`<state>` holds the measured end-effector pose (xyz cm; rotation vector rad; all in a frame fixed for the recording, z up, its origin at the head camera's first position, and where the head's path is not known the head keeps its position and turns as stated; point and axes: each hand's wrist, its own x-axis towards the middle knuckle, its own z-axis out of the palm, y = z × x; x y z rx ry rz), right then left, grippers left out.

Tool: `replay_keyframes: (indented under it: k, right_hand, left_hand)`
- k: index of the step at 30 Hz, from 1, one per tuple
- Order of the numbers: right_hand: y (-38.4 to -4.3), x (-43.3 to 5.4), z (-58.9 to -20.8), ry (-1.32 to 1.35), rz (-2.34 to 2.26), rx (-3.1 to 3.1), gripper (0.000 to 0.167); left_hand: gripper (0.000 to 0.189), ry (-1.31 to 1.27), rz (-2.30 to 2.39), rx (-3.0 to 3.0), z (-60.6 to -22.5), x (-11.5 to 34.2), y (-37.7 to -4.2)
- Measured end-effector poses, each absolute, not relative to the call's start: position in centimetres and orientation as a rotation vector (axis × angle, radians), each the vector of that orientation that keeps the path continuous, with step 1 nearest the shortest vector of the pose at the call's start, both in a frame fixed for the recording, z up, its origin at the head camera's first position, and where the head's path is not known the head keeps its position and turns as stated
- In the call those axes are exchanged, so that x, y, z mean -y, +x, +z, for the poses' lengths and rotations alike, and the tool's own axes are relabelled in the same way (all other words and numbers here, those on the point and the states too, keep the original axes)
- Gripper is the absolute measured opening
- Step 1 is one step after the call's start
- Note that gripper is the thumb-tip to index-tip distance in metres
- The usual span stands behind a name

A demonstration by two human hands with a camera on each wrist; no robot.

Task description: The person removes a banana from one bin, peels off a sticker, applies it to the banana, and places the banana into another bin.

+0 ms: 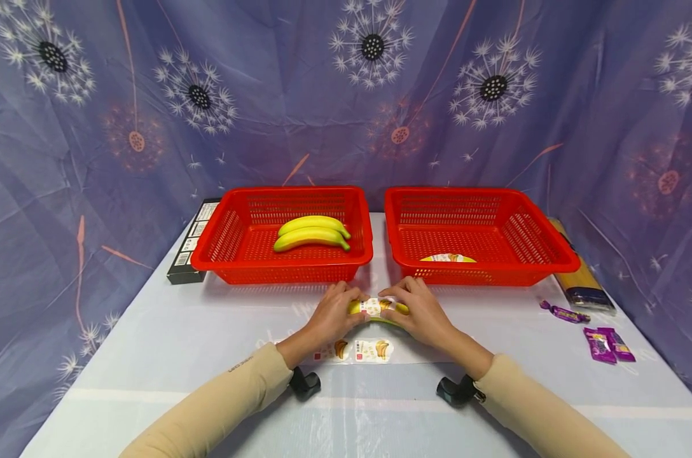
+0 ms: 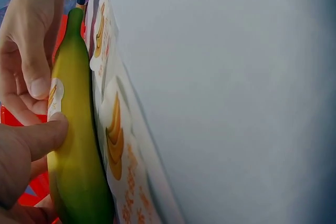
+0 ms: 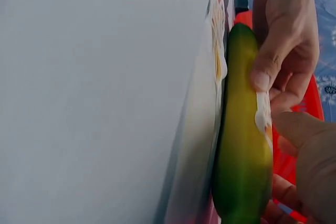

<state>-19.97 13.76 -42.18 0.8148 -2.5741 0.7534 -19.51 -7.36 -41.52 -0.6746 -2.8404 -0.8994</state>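
A yellow banana (image 1: 402, 309) with green ends lies crosswise on the table, in front of the red baskets. My left hand (image 1: 332, 312) grips its left part, the thumb pressing on the near side in the left wrist view. At the other end my right hand (image 1: 425, 313) holds the banana between thumb and fingers. Between the two hands a white label (image 1: 373, 306) with a banana picture sits on the peel, its edge covered by the thumb in the left wrist view. Nearer to me lies a strip of similar labels (image 1: 373, 350), partly hidden behind my left wrist.
The left red basket (image 1: 289, 275) holds two bananas (image 1: 311, 238). A labelled yellow thing (image 1: 448, 257) shows in the right red basket (image 1: 495, 278). A black box (image 1: 187, 254) stands at far left; a spaghetti-like pack (image 1: 583, 280) and purple-wrapped sweets (image 1: 600, 345) lie right.
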Motion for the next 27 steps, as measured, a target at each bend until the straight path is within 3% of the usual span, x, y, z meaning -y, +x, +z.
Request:
replay_keyframes:
  k: [13, 27]
  right_hand:
    - [-19.76, -13.07, -41.88, 0.696, 0.589, 2.737, 0.031]
    - [-20.02, -12.98, -41.99, 0.749, 0.581, 2.758, 0.036]
  left_hand:
    - [0.030, -0.670, -0.896, 2.855, -41.61, 7.35, -19.58]
    - [0.031, -0.676, -0.724, 2.807, -41.60, 6.78, -19.48]
